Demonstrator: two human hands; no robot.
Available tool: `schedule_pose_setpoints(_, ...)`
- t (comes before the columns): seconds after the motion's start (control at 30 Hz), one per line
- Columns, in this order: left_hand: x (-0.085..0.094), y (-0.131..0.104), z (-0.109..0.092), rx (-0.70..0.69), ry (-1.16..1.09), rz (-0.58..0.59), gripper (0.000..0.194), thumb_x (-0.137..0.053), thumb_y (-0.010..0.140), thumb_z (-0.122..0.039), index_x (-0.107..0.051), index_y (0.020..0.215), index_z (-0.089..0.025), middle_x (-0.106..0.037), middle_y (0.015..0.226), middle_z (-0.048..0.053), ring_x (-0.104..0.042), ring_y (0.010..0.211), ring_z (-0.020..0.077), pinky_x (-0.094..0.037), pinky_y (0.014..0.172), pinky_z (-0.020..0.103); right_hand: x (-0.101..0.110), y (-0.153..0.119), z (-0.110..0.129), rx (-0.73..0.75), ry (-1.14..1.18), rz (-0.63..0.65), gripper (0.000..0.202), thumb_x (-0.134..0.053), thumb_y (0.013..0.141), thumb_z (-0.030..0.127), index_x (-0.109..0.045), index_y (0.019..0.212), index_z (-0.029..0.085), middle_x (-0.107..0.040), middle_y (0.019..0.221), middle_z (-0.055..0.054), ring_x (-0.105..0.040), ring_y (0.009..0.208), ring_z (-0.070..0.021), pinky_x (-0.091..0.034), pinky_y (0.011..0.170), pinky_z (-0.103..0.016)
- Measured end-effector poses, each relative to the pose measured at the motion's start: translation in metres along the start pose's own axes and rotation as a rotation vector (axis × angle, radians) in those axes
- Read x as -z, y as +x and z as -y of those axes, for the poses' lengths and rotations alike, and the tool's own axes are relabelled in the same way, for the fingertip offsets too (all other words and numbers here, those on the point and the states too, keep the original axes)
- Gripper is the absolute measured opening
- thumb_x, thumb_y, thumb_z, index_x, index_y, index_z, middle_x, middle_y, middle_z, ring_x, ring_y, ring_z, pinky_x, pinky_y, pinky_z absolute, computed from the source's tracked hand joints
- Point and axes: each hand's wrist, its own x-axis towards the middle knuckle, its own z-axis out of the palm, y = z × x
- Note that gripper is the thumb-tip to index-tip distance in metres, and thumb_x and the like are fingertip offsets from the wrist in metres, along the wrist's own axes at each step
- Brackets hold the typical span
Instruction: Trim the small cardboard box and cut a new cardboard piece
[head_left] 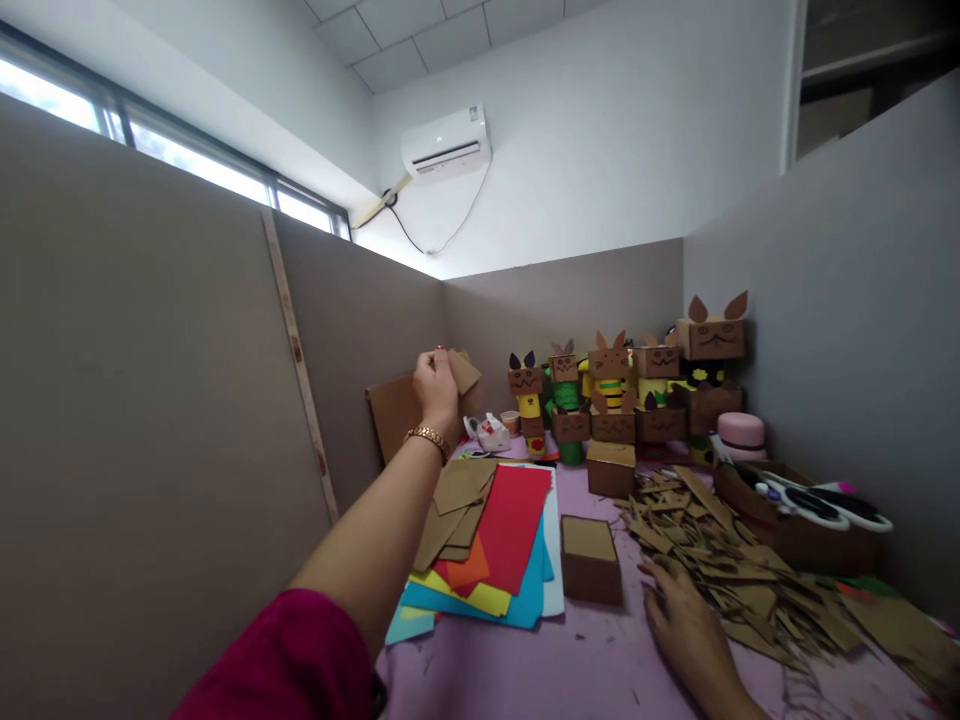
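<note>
My left hand [437, 385] is raised beyond the paper stack, its fingers closed on cardboard pieces [463, 372]. Below it, more flat cardboard pieces [457, 492] lie on coloured paper sheets [514, 520] in red, blue, yellow and orange. My right hand [679, 620] rests low on the purple tabletop [585, 670], fingers apart and holding nothing. It is beside the pile of cardboard scraps [720, 550]. A small closed cardboard box [591, 565] sits left of my right hand, and another box [611, 470] stands farther back.
Cardboard animal figures [611, 375] stand in rows at the back. At the right are a pink round container [741, 435] and a cardboard tray [817, 545] with scissors [806, 505]. A white packet [493, 434] lies near the back. Grey partitions [562, 285] enclose the table.
</note>
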Motion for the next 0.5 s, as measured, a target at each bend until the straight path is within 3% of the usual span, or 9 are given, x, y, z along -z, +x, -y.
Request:
schedule_pose_setpoints(0.1, 0.007, -0.020, 0.026, 0.063, 0.099, 0.057, 0.032, -0.052, 0.086, -0.034, -0.054, 0.112, -0.017, -0.059, 0.113, 0.008, -0.059, 0.095, 0.0204, -0.051, 0.080, 0.042, 0.000, 0.000, 0.000, 0.004, 0.006, -0.003, 0.038, -0.031, 0.084, 0.023, -0.063, 0.105, 0.016, -0.061, 0.103, -0.012, -0.064, 0.089, -0.0235, -0.050, 0.078, -0.034)
schedule_pose_setpoints(0.23, 0.006, -0.089, 0.084, 0.245, 0.350, 0.285, 0.032, -0.055, 0.084, -0.031, -0.054, 0.112, -0.017, -0.059, 0.113, 0.008, -0.060, 0.095, 0.0208, -0.051, 0.079, 0.042, -0.002, 0.001, 0.000, 0.033, 0.026, -0.015, 0.038, -0.032, 0.084, 0.021, -0.065, 0.102, 0.017, -0.062, 0.104, -0.012, -0.064, 0.092, -0.0226, -0.049, 0.080, -0.032)
schedule_pose_setpoints(0.3, 0.000, -0.117, 0.105, 0.252, 0.455, 0.361, 0.034, -0.055, 0.084, -0.031, -0.053, 0.115, -0.017, -0.056, 0.119, 0.009, -0.057, 0.102, 0.0233, -0.049, 0.084, 0.046, -0.002, 0.001, 0.000, 0.031, 0.042, -0.009, 0.038, -0.032, 0.083, 0.021, -0.065, 0.102, 0.016, -0.062, 0.104, -0.013, -0.064, 0.092, -0.0233, -0.049, 0.080, -0.033)
schedule_pose_setpoints(0.4, -0.015, -0.138, 0.117, 0.156, 0.549, 0.488, 0.037, -0.056, 0.083, -0.033, -0.052, 0.117, -0.018, -0.051, 0.127, 0.009, -0.051, 0.112, 0.0264, -0.043, 0.092, 0.052, 0.000, 0.001, 0.002, 0.004, 0.077, 0.006, 0.038, -0.032, 0.083, 0.022, -0.065, 0.102, 0.016, -0.062, 0.101, -0.013, -0.064, 0.090, -0.0244, -0.049, 0.079, -0.035)
schedule_pose_setpoints(0.5, -0.036, -0.145, 0.111, 0.048, 0.605, 0.587, 0.041, -0.058, 0.081, -0.034, -0.052, 0.118, -0.019, -0.046, 0.134, 0.010, -0.043, 0.121, 0.0294, -0.035, 0.098, 0.056, 0.006, 0.003, 0.007, -0.005, 0.136, 0.019, 0.038, -0.032, 0.083, 0.021, -0.066, 0.101, 0.014, -0.061, 0.098, -0.015, -0.063, 0.090, -0.0265, -0.048, 0.081, -0.038)
